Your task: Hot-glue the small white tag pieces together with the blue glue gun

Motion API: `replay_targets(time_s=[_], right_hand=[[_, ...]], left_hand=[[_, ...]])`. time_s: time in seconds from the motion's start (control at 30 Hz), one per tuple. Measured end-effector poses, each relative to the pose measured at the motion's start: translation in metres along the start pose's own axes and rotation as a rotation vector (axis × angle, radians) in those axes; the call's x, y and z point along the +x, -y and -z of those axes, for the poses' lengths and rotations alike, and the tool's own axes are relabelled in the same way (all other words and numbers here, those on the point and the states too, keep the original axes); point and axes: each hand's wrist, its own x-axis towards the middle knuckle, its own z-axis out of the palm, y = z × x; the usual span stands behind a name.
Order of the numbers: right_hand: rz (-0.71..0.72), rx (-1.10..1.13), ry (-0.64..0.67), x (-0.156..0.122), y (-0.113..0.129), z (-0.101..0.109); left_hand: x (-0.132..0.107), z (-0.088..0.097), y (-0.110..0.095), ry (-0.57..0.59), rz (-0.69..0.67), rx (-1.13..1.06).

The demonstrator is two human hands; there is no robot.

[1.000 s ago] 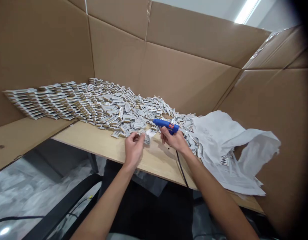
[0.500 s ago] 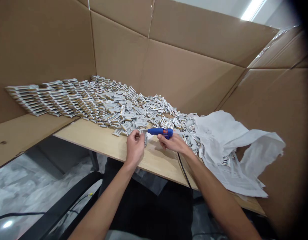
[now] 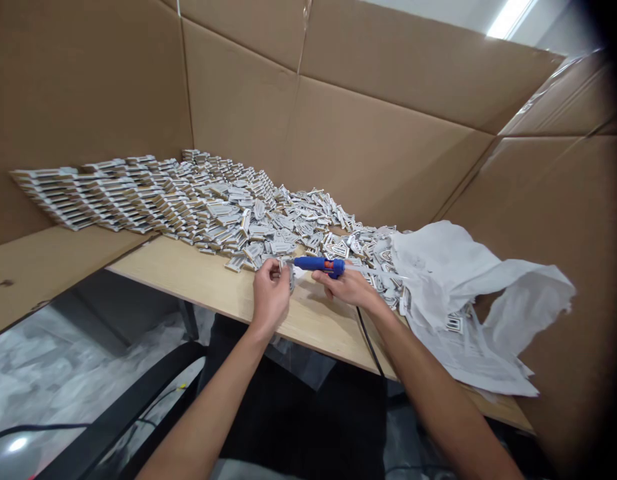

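At the near edge of the counter (image 3: 188, 280), the blue glue gun (image 3: 321, 265) sat in the right hand (image 3: 349, 288), just above the surface. Its long axis ran close to level, left-right across the frame. The nozzle pointed left, straight at the small grey piece (image 3: 288, 275) in the left hand (image 3: 269, 297). Tip touching the piece or just short of it: couldn't tell.

Right grip: fingers closed around the gun's handle, clamped on it. Left grip: thumb and fingertips pinched together on the piece, held just off the counter.

A black cord (image 3: 367, 337) ran from under the right hand over the counter edge. The loose pile of grey pieces (image 3: 283, 230) lay right behind both hands, with neat stacks (image 3: 108, 193) further left. A crumpled white bag (image 3: 453, 280) sat to the right, near the right wrist.

Delta vs 1 s ago: the gun had been higher and tilted, nozzle clear of the piece. It had since dropped, levelled out and closed in. The left hand had barely moved. Vs 0.5 s ago: near identical.
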Motion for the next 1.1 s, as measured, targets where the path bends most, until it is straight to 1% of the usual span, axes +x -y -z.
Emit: replay_targets(time_s=[0.1, 0.2, 0.4, 0.47, 0.63, 0.8, 0.9, 0.97, 1.03, 1.1], right_hand=[[-0.01, -0.001, -0.015, -0.001, 0.002, 0.0], [0.029, 0.009, -0.055, -0.002, 0.005, -0.001], [0.054, 0.078, -0.064, -0.002, 0.007, -0.005], [0.104, 0.053, -0.09, -0.002, 0.007, -0.007], [0.313, -0.031, -0.117, -0.003, 0.012, -0.009], [0.388, -0.125, -0.139, -0.005, 0.007, -0.011], [0.426, -0.272, -0.197, -0.005, 0.0, -0.015], [0.43, -0.326, -0.253, -0.006, -0.001, -0.017], [0.405, -0.274, -0.366, -0.006, 0.003, -0.016], [0.335, -0.139, -0.49, -0.005, 0.009, -0.015]], left_hand=[[0.0, 0.0, 0.0, -0.011, 0.016, 0.009], [0.0, -0.001, 0.0, -0.025, 0.02, 0.014], [0.0, -0.001, -0.001, -0.041, 0.016, 0.006], [0.0, 0.0, -0.001, -0.042, 0.01, -0.002], [-0.001, 0.001, -0.002, -0.039, -0.012, -0.004], [-0.002, 0.001, -0.001, -0.014, -0.026, 0.036], [-0.001, 0.001, 0.001, -0.041, -0.028, 0.045], [-0.001, 0.0, 0.002, -0.067, -0.024, 0.03], [-0.002, -0.001, 0.001, -0.059, 0.001, -0.008], [-0.002, -0.003, -0.001, -0.029, 0.041, -0.065]])
